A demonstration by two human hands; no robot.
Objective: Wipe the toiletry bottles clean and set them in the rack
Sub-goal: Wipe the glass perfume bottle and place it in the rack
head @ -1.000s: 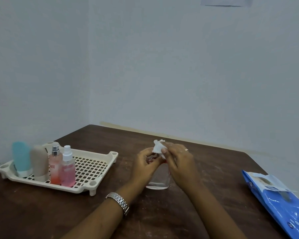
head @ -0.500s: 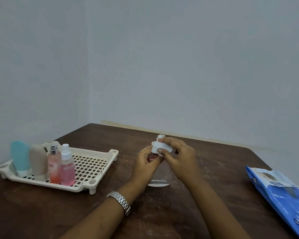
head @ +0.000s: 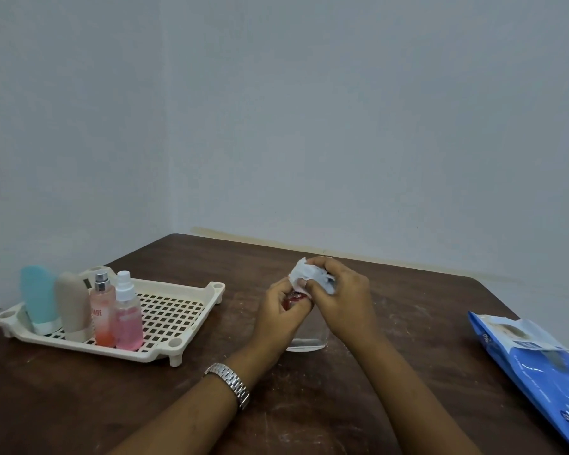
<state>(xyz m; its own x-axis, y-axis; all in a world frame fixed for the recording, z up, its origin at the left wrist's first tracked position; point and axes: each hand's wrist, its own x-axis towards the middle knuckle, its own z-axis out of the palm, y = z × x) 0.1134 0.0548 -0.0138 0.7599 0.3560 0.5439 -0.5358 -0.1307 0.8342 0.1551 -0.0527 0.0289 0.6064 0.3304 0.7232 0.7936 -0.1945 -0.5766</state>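
A clear bottle (head: 306, 338) with a red top stands on the brown table (head: 408, 323) at the middle. My left hand (head: 278, 315) grips its neck. My right hand (head: 344, 298) pinches a white wipe (head: 304, 274) against the bottle's top. Most of the bottle is hidden by both hands. The cream rack (head: 178, 310) sits at the left. In its left end stand a teal tube (head: 39, 298), a beige tube (head: 73, 305), an orange-pink spray bottle (head: 103, 315) and a pink spray bottle (head: 128, 318).
A blue pack of wipes (head: 539, 372) lies at the table's right edge, its flap lifted. White walls close the table in at the back and left. The right part of the rack holds nothing.
The wipe has shifted over the bottle's top as my right hand turned around it. My left hand keeps its hold on the neck. The view has tilted slightly.
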